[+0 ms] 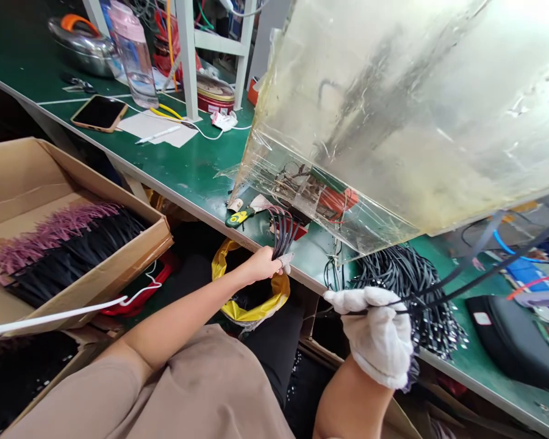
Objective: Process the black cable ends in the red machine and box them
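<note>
My bare left hand [263,265] is closed round a bunch of black cables [284,235] at the table's front edge. Thin reddish wire ends fan out from the bunch toward a small red device [333,201] behind a clear plastic shield [375,116]. My right hand [377,332], in a white glove, is closed on a few black cables [443,291] that stretch away to the upper right. Just behind the glove lies a large pile of black cables [407,277] with shiny metal ends. Below my left hand hangs a yellow-rimmed bag [256,314].
A cardboard box [132,256] with black cables and purplish ends stands at left. On the green table [174,167] are a phone [99,113], a pink-lidded bottle [135,58], yellow-handled pliers [167,111], a green-yellow cutter [239,217] and a black case [515,341].
</note>
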The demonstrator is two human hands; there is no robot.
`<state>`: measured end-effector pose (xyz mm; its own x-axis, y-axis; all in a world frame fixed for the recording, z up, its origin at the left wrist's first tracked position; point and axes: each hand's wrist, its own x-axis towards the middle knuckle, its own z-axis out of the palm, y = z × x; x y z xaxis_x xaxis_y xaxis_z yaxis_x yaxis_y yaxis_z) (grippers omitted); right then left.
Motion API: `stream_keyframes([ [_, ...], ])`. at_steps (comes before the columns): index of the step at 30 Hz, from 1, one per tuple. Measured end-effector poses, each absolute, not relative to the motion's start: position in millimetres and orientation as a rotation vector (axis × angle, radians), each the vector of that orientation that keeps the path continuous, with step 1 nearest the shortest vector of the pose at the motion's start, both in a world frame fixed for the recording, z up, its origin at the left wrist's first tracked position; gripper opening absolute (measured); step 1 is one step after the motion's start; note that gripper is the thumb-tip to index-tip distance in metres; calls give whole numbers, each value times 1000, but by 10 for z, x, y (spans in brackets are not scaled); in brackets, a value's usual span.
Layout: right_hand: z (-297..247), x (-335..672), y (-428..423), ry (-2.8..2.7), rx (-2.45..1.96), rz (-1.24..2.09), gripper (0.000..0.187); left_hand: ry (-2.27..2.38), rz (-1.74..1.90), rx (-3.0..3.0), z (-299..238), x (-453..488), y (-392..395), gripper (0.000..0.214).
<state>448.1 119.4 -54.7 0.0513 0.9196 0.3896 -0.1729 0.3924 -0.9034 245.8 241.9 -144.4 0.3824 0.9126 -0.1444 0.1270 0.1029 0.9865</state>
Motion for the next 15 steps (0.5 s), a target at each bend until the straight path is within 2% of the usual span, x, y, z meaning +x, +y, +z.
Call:
stream_keyframes([
  [3,-546,4421,1217,-1214,-780,999,19,999,795,1302,-1475,2494,2361,43],
  [15,-419,4249,1191,-1278,-753,1028,20,988,839,1160,-1503,2528,2378,43],
])
